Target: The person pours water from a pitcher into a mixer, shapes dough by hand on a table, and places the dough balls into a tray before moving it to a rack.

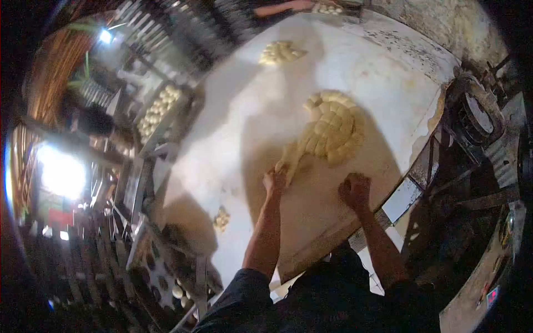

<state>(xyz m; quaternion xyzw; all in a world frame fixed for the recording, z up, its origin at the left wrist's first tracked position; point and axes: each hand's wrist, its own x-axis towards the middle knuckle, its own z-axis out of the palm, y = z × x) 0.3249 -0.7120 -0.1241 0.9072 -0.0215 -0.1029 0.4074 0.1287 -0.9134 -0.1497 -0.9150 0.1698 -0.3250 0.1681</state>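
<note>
Dough strip (293,162) seems pinched in the left hand (274,181); the right hand (355,191) is fisted.

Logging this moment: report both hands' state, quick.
Left hand: curled at the dough strip; grip unclear.
Right hand: looks closed, off the dough; contents hidden.

We're right over a broad, pale bench (216,144), our left hand (274,182) at the near tip of a dough strip (294,161) leading to the big cluster of dough pieces (334,127)! Our right hand (355,191) curls by the near edge, its grip hidden from us. Far side, a smaller cluster (281,53); left, a tray of pale balls (159,112)!
</note>
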